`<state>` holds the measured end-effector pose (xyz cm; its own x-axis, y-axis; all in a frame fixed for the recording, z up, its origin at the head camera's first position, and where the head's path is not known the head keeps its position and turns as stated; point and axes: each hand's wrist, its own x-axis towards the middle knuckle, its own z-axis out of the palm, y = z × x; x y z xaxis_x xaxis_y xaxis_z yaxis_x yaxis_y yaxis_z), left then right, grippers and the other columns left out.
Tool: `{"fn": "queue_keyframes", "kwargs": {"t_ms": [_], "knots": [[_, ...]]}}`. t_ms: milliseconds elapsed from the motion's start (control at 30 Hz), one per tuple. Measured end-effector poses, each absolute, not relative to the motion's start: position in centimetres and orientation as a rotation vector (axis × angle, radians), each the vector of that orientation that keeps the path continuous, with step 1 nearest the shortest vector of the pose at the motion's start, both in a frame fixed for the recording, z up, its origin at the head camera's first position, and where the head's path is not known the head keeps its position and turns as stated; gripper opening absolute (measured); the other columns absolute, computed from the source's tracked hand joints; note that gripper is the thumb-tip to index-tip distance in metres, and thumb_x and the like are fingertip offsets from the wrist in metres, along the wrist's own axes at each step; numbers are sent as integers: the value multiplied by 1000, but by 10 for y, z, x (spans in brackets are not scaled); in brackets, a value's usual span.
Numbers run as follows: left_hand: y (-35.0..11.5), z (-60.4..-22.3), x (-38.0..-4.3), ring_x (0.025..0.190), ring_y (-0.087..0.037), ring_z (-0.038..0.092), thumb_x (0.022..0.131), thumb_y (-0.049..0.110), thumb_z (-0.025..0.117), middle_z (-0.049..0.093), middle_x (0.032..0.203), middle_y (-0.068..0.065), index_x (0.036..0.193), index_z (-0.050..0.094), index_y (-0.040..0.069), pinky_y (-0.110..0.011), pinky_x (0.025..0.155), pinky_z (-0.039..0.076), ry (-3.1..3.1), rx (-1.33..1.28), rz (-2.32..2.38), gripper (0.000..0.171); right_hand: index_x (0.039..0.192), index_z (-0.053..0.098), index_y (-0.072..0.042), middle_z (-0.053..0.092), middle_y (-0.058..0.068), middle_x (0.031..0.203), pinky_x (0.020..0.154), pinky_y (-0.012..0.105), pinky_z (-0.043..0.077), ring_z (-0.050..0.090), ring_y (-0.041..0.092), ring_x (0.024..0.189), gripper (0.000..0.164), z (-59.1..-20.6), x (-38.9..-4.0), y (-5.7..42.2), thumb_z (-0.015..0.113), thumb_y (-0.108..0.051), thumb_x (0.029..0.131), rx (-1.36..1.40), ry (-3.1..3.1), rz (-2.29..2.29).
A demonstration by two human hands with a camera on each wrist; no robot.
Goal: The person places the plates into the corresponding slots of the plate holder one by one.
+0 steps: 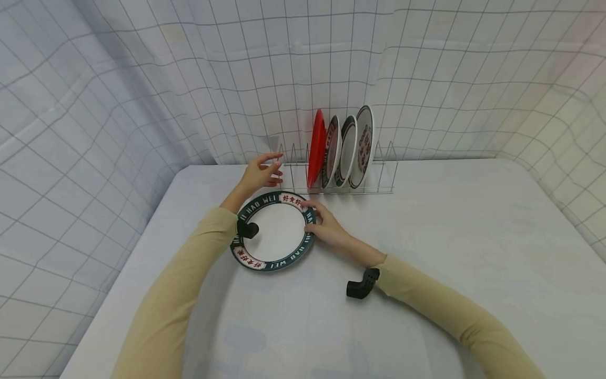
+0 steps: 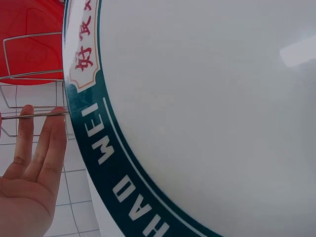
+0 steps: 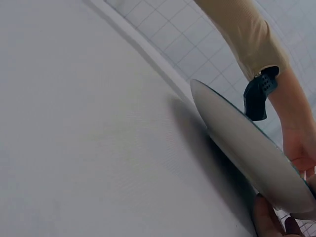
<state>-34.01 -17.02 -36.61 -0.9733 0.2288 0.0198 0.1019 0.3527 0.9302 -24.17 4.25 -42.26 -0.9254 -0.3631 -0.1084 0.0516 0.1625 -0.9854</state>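
Observation:
A round white plate (image 1: pixel 276 231) with a dark green lettered rim is held slightly above the table, tilted. My right hand (image 1: pixel 330 229) grips its right edge, with fingers also under the rim in the right wrist view. A wire dish rack (image 1: pixel 385 181) stands at the back of the table. My left hand (image 1: pixel 259 172) holds the rack's left end; in the left wrist view its fingertips (image 2: pixel 58 121) meet a wire. The same plate (image 2: pixel 197 108) fills most of that view, and its pale underside (image 3: pixel 247 148) shows in the right wrist view.
In the rack stand a red plate (image 1: pixel 316 150), two green-rimmed plates, one a patterned plate (image 1: pixel 331 152) and one a white-centred plate (image 1: pixel 347 150), and a larger patterned plate (image 1: pixel 363 145). A white gridded curtain (image 1: pixel 236 79) hangs behind the white table (image 1: pixel 450 221).

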Motion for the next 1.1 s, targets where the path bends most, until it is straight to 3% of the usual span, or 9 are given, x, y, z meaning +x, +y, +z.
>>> {"fn": "queue_keyframes", "kwargs": {"t_ms": [133, 333, 433, 533, 600, 733, 867, 1100], "knots": [[-167, -354, -332, 101, -46, 65, 101, 17, 49, 59, 113, -34, 144, 43, 6, -42, 82, 59, 2459, 308, 1713, 45, 144, 38, -16, 28, 11, 152, 75, 17, 47, 45, 24, 117, 63, -426, -242, 44, 52, 8, 88, -287, 1999, -1871], [-164, -348, -327, 104, -48, 62, 101, 15, 48, 58, 115, -36, 145, 41, 4, -48, 88, 55, 2463, 318, 1697, 45, 147, 34, -17, 35, 17, 142, 66, 17, 48, 53, 15, 89, 65, -428, -242, 49, 50, 8, 89, -309, 1900, -1891], [-163, -349, -327, 105, -49, 61, 101, 15, 48, 58, 116, -36, 145, 41, 5, -49, 89, 55, 2463, 306, 1690, 45, 148, 30, -13, 22, 15, 153, 83, 23, 50, 52, 21, 111, 66, -428, -240, 52, 49, 9, 89, -347, 1913, -1864], [-163, -348, -327, 105, -48, 62, 101, 15, 48, 58, 116, -35, 145, 41, 5, -47, 88, 56, 2472, 297, 1675, 45, 149, 29, -13, 7, 10, 161, 109, 35, 39, 30, 27, 139, 66, -426, -237, 57, 47, 10, 90, -351, 1924, -1829], [-163, -348, -327, 104, -48, 63, 101, 15, 48, 58, 116, -35, 145, 41, 5, -46, 87, 56, 2481, 297, 1665, 45, 149, 28, -15, 2, 8, 162, 116, 40, 31, 20, 27, 145, 66, -424, -235, 61, 45, 10, 90, -357, 1923, -1808], [-162, -348, -327, 104, -48, 62, 101, 15, 48, 59, 115, -35, 145, 42, 6, -47, 88, 55, 2483, 287, 1669, 45, 149, 26, -17, 12, 12, 159, 99, 29, 48, 42, 29, 130, 66, -424, -236, 69, 46, 8, 91, -412, 1893, -1813], [-162, -348, -327, 106, -50, 60, 101, 15, 48, 58, 116, -35, 145, 42, 6, -49, 89, 54, 2477, 282, 1676, 45, 148, 25, -15, 26, 20, 152, 77, 21, 54, 56, 25, 106, 66, -427, -236, 77, 47, 9, 91, -484, 1809, -1876], [-162, -345, -324, 107, -50, 60, 102, 16, 47, 57, 118, -36, 146, 40, 7, -52, 92, 52, 2494, 271, 1643, 45, 147, 24, -15, 37, 27, 141, 76, 25, 57, 58, 18, 98, 64, -430, -232, 84, 47, 7, 91, -500, 1735, -1874]]}}
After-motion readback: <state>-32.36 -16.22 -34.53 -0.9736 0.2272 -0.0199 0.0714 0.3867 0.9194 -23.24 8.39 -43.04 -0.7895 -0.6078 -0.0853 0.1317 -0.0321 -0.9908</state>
